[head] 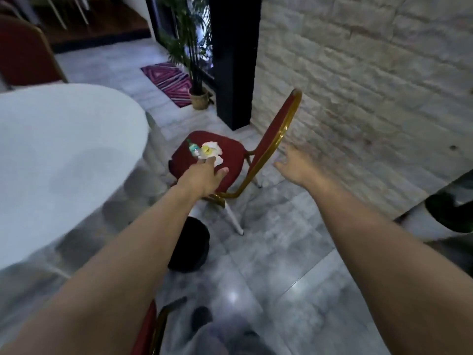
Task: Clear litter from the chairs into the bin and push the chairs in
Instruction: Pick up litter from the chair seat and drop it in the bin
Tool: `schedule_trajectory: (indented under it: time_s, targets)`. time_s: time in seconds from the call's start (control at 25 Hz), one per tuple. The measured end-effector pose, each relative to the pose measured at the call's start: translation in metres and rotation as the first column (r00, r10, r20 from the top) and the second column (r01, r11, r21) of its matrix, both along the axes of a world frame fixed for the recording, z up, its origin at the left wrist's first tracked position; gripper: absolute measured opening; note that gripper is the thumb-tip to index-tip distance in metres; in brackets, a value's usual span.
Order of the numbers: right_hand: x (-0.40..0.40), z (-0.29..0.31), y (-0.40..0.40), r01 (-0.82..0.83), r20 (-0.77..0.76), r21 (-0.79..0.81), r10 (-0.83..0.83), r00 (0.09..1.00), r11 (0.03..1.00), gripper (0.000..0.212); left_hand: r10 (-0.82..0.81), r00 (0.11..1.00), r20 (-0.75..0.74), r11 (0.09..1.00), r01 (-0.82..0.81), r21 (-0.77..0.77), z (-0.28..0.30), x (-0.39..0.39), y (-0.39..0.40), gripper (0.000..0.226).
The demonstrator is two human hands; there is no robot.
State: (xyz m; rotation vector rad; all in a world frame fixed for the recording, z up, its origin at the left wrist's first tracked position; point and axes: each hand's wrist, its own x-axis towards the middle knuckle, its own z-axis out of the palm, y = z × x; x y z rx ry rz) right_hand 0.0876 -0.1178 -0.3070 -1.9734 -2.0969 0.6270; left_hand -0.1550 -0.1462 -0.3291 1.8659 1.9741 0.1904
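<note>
My left hand (204,179) reaches, fingers loose and empty, toward a small plastic bottle (193,149) and crumpled napkin (213,152) on the red chair (217,160); right hand (294,163) spread open. Both look light, easily pinched; black bin (189,245) stands near.

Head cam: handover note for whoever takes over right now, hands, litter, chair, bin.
Left hand: open, reaching over the red chair seat, fingertips at the litter, nothing gripped yet.
Right hand: open, in the air beside the chair's backrest, not touching.
Small bottle and crumpled white paper lie together on the seat.
Black bin stands on the floor beside the chair.
Done: nothing visible.
Left: bin both items, push the chair in to the white table.
</note>
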Motion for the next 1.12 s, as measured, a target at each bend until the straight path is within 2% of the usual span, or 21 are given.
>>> schedule_trajectory:
  time_s: [0.16, 0.28, 0.4, 0.56, 0.6, 0.72, 0.84, 0.92, 1.12]
  targets:
    - [-0.06, -0.052, -0.013, -0.102, 0.05, -0.104, 0.107, 0.993, 0.989, 0.059, 0.185, 0.977, 0.102, 0.978, -0.173, -0.114, -0.062, -0.05, -0.054, 0.059]
    - [-0.115, -0.086, -0.027, -0.239, 0.08, -0.185, 0.257, 0.963, 0.953, 0.054, 0.34, 0.931, 0.134, 0.923, -0.304, -0.235, -0.104, -0.095, -0.1, 0.06]
    - [-0.17, -0.117, -0.04, -0.383, 0.049, -0.309, 0.417, 0.908, 0.87, 0.058, 0.538, 0.828, 0.155, 0.82, -0.472, -0.323, -0.132, -0.135, -0.149, 0.056]
    - [-0.237, -0.141, -0.054, -0.536, 0.05, -0.405, 0.604, 0.796, 0.741, 0.062, 0.711, 0.679, 0.185, 0.691, -0.624, -0.364, -0.157, -0.175, -0.209, 0.053]
    - [-0.254, -0.146, -0.059, -0.57, 0.048, -0.417, 0.644, 0.764, 0.708, 0.062, 0.753, 0.632, 0.181, 0.649, -0.668, -0.364, -0.162, -0.184, -0.221, 0.053]
    - [-0.302, -0.164, -0.082, -0.678, -0.004, -0.475, 0.769, 0.64, 0.562, 0.061, 0.895, 0.411, 0.173, 0.445, -0.8, -0.402, -0.175, -0.2, -0.263, 0.052]
    - [-0.329, -0.176, -0.101, -0.732, -0.029, -0.51, 0.842, 0.539, 0.451, 0.062, 0.965, 0.215, 0.153, 0.262, -0.85, -0.458, -0.182, -0.196, -0.293, 0.052]
    - [-0.349, -0.186, -0.113, -0.76, -0.055, -0.54, 0.886, 0.461, 0.362, 0.065, 0.987, 0.051, 0.149, 0.12, -0.857, -0.5, -0.188, -0.193, -0.313, 0.053]
    - [-0.395, -0.208, -0.148, -0.8, -0.156, -0.563, 0.925, 0.346, 0.205, 0.067, 0.943, -0.291, 0.16, -0.165, -0.829, -0.535, -0.207, -0.178, -0.354, 0.056]
